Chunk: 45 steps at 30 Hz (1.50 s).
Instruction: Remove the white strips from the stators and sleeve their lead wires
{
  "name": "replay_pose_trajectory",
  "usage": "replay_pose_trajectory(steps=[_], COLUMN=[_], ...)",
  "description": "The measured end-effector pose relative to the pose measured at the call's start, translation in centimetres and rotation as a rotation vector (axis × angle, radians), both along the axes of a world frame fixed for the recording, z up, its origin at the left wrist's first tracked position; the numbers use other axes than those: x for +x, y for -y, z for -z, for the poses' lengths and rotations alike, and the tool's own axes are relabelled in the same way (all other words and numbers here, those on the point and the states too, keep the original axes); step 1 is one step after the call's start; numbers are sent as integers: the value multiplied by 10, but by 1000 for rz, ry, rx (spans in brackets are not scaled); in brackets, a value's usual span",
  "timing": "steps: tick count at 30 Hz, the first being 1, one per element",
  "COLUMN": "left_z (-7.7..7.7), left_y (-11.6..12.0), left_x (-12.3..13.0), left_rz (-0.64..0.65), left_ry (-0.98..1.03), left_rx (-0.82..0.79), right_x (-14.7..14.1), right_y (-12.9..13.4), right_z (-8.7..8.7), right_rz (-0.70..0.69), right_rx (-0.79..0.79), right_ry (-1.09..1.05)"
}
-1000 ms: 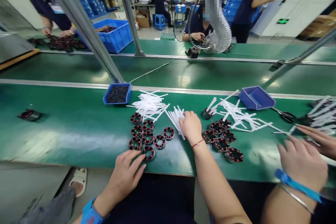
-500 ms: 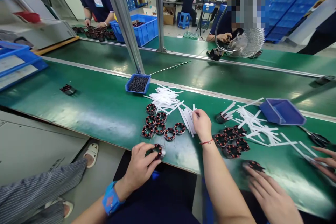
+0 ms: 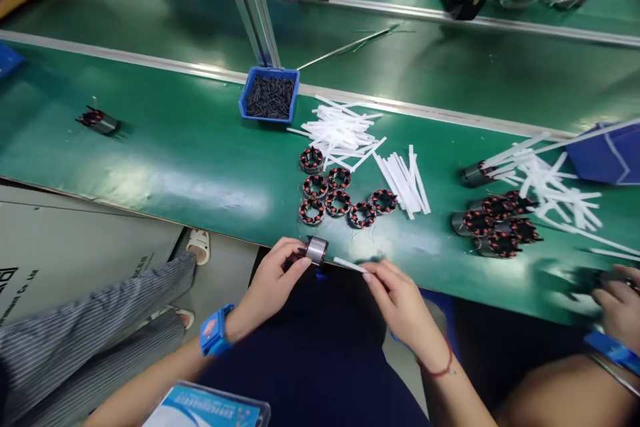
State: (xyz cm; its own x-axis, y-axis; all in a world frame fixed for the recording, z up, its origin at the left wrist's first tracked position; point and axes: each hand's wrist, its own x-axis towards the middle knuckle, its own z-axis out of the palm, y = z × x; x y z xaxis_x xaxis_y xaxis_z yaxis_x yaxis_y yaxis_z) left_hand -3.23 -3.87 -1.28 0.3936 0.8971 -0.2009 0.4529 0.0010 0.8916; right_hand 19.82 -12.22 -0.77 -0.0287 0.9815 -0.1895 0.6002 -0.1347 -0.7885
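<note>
My left hand (image 3: pixel 277 277), with a blue band at the wrist, grips a motor stator (image 3: pixel 317 250) at the bench's front edge; its bare metal side faces up and right. Between the thumb and fingers of my right hand (image 3: pixel 395 297) is a white paper strip (image 3: pixel 349 265), its free end pointing at the stator, a small gap apart. Just beyond, several wound stators (image 3: pixel 339 202) with black and orange tops stand in a cluster. A neat row of white strips (image 3: pixel 400 180) lies right of them, and a loose heap of strips (image 3: pixel 340 130) behind.
A blue bin (image 3: pixel 270 95) of small black pieces stands by the metal post. One stator (image 3: pixel 97 120) lies far left. On the right are a co-worker's stators (image 3: pixel 495 223), strips (image 3: pixel 555 190) and hand (image 3: pixel 620 300). A metal rail (image 3: pixel 425 113) runs behind.
My right hand has come back from the strip row with one strip, toward the stator. The stator in my left hand has turned onto its side. My view has tilted down.
</note>
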Motion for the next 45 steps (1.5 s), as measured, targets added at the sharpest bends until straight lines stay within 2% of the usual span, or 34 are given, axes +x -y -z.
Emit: replay_pose_trajectory(steps=[2, 5, 10, 15, 22, 29, 32, 37, 41, 45], left_z=[1, 3, -4, -12, -8, -8, -10, -14, -13, -10], left_y=[-1, 0, -4, -11, -14, -9, -7, -8, -7, -4], left_x=[-1, -2, -6, -15, -10, -8, -6, 1, 7, 8], left_rz=[-8, -13, 89, 278, 235, 193, 179, 162, 137, 132], left_ry=[27, 53, 4, 22, 20, 7, 25, -30, -96, -74], left_rx=[-53, -104, -24, -9, 17, 217, 228, 89, 87, 93], right_x=[-4, -12, -33, -41, -45, -45, -43, -45, -41, -28], right_y=[-5, -21, -45, -51, -49, -40, -36, -33, -34, -37], right_z=[1, -3, -10, -6, -2, 1, 2, -1, -5, -9], right_rz=[10, -51, -115, -38, 91, 214, 238, 162, 70, -94], right_rx=[-23, -43, -127, -315, -447, -438, -395, -306, -254, -334], right_ry=[59, 67, -161, -441, -647, -598, -515, -388, -345, -358])
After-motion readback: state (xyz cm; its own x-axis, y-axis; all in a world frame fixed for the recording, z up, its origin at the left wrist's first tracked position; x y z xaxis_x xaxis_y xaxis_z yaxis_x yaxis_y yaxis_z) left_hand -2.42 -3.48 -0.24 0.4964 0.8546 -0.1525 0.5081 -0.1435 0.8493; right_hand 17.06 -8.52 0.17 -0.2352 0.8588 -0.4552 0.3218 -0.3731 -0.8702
